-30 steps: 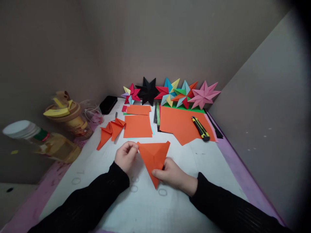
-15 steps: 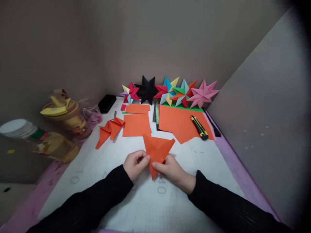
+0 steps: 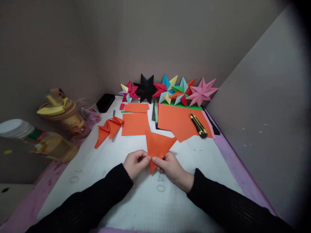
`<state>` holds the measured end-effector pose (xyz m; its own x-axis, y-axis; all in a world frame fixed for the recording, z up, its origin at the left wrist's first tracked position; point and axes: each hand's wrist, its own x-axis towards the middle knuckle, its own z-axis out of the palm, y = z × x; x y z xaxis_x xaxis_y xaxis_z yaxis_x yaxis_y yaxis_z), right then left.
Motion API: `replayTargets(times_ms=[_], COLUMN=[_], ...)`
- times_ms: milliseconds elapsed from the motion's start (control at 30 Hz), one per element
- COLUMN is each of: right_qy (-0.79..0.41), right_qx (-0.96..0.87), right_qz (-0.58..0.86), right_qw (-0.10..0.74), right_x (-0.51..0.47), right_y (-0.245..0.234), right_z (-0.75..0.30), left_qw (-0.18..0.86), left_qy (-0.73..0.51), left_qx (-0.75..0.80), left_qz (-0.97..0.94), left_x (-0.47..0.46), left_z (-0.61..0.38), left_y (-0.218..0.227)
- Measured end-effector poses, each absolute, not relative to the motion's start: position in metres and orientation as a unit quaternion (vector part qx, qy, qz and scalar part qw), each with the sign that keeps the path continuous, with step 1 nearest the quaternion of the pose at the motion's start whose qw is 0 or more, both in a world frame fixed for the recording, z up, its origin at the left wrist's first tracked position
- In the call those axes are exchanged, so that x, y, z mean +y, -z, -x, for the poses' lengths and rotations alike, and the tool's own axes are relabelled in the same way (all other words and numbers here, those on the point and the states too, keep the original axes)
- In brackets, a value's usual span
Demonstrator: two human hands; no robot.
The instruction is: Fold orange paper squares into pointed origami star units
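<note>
Two hands are pinching a folded orange paper (image 3: 160, 144) above the white mat (image 3: 170, 213).
The left hand (image 3: 135, 163) is closing thumb and finger on its left edge near the bottom point; the right hand (image 3: 173, 166) is gripping the opposite edge, both thumbs nearly meeting. A second ago the left hand was holding the upper left corner; now it is pinching lower. The mat is showing a printed "10" and "40". Beyond, small folded pieces (image 3: 116, 125) are lying left, a cutter (image 3: 198, 125) is resting right, and paper stars (image 3: 203, 92) are standing behind.
</note>
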<state>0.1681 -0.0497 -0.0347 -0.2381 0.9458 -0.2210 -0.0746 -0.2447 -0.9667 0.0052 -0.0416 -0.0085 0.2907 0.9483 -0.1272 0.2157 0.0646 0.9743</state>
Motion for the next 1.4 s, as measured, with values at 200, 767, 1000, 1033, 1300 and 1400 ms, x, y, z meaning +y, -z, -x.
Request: replayTargets(times_ms=[200,767,1000,1033,1300,1400], right_qy=[-0.645,-0.667,-0.664,-0.663,-0.651,-0.662], right_qx=[-0.439,-0.379,-0.335,-0.337,-0.326,-0.392], right_qz=[0.483,0.443,0.448,0.45,0.459,0.452], right_qw=[0.398,0.463,0.496,0.494,0.508,0.451], right_x=[-0.048,-0.047,-0.044,-0.044,-0.04,-0.042], right_y=[0.037,0.034,0.03,0.03,0.031,0.03], right_z=[-0.169,-0.168,-0.168,-0.168,-0.172,-0.173], left_qw=[0.527,0.523,0.509,0.507,0.568,0.603], left_qy=[-0.319,-0.276,-0.26,-0.26,-0.233,-0.314], left_qx=[0.489,0.474,0.47,0.469,0.454,0.423], left_qz=[-0.617,-0.652,-0.672,-0.674,-0.646,-0.599], left_x=[-0.043,-0.045,-0.046,-0.046,-0.044,-0.039], left_z=[-0.004,-0.005,-0.003,-0.003,0.001,0.004], left_y=[0.011,0.008,0.012,0.013,0.017,0.019])
